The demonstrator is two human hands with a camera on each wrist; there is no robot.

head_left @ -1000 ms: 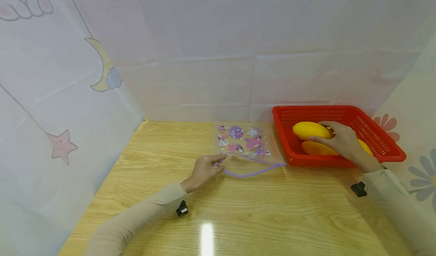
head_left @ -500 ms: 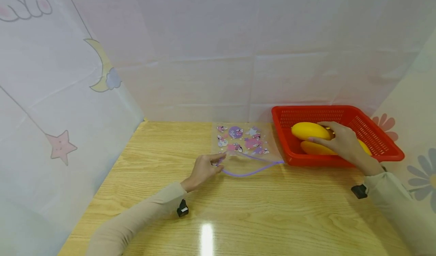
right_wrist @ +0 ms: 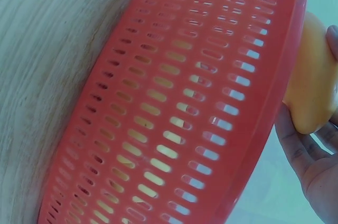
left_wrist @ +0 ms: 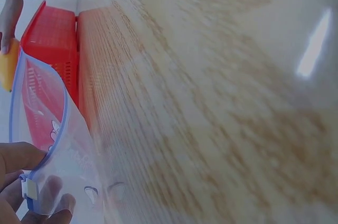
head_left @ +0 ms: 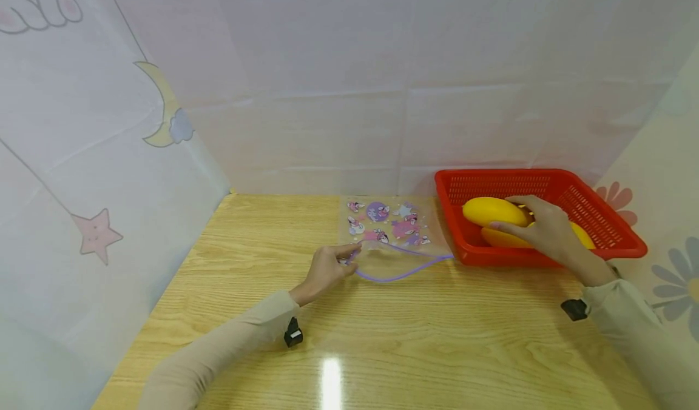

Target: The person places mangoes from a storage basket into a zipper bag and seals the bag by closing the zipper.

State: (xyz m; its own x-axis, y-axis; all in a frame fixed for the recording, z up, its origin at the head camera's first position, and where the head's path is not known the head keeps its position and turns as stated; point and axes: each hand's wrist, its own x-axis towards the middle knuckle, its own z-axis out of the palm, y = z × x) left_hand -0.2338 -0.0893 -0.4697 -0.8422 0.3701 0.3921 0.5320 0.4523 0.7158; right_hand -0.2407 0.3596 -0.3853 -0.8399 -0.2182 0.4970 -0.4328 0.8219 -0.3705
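My left hand pinches the left end of the mouth of a clear zip bag printed with pink and purple cartoon figures. The bag's purple rim gapes open; a white slider shows by the fingers in the left wrist view. Over on the right, my right hand grips a yellow mango with the thumb on its near side and fingers behind. This mango is above another mango in the red basket. In the right wrist view, the held mango shows beyond the basket rim.
More yellow fruit lies in the basket, partly behind my right wrist. The basket stands against the bag's right side, near the back wall sheet. A wooden table spreads in front, with side sheets left and right.
The right hand and the upper mango have shifted slightly left within the basket. The left hand keeps its pinch on the bag, whose mouth has moved a little.
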